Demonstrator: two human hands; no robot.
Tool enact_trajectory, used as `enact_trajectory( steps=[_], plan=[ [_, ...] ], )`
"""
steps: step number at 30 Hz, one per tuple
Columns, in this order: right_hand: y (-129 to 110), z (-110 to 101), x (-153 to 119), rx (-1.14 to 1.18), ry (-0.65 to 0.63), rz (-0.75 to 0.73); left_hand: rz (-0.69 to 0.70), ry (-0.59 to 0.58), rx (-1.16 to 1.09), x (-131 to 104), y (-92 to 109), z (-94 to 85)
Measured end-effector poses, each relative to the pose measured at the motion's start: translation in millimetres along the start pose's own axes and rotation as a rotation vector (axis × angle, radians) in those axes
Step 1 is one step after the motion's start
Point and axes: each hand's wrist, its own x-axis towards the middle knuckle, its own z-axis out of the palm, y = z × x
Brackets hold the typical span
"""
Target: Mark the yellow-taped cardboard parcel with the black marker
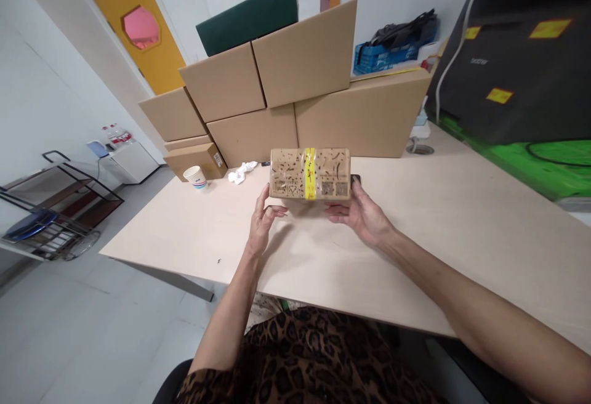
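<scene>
A small brown cardboard box (289, 173) with dark specks is held up just above the table, its long printed side facing me. A yellow tape strip (310, 173) runs down its middle. My left hand (262, 222) grips the left end from below, thumb and fingers curled at the lower corner. At the right end, my right hand (364, 214) has its fingers under the box. The far sides of the box are hidden. A small dark object (355, 178) shows behind its right edge; what it is I cannot make out.
Large cardboard boxes (305, 53) are stacked along the table's (415, 238) back, topped by a dark green box (249, 16). A paper cup (196, 176) and crumpled tissues (242, 172) lie at the left. A black-covered machine (517, 53) stands at right; a cart (60, 197) is on the floor.
</scene>
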Motion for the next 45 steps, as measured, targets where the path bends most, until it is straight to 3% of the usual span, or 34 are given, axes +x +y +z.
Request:
enact_trajectory(
  steps=[5,12,19,24,29,34,38,41,45],
  plan=[
    [-1,3,-4,0.007,0.047,-0.087,0.070,0.072,0.101,0,4,-2.2],
    [-9,10,-11,-0.120,0.068,-0.259,0.067,0.117,0.101,-1,7,-4.7],
    [-8,7,-11,-0.286,0.087,-0.302,0.020,0.182,0.136,0,13,-0.2],
    [-3,4,-8,-0.371,0.187,-0.369,0.033,0.188,0.230,1,19,1.2],
    [2,5,-7,-0.171,0.035,-0.217,0.077,0.171,0.466,0,21,-1.3],
    [4,13,-13,-0.126,-0.078,-0.195,0.052,0.102,0.267,0,20,5.9],
    [4,19,-19,-0.114,-0.075,-0.168,0.120,0.103,0.270,7,26,7.7],
    [2,24,-25,-0.066,-0.130,-0.136,0.204,0.079,0.409,21,37,1.4],
    [0,35,-35,-0.004,-0.232,-0.108,0.286,0.039,0.757,44,61,-8.9]
  ],
)
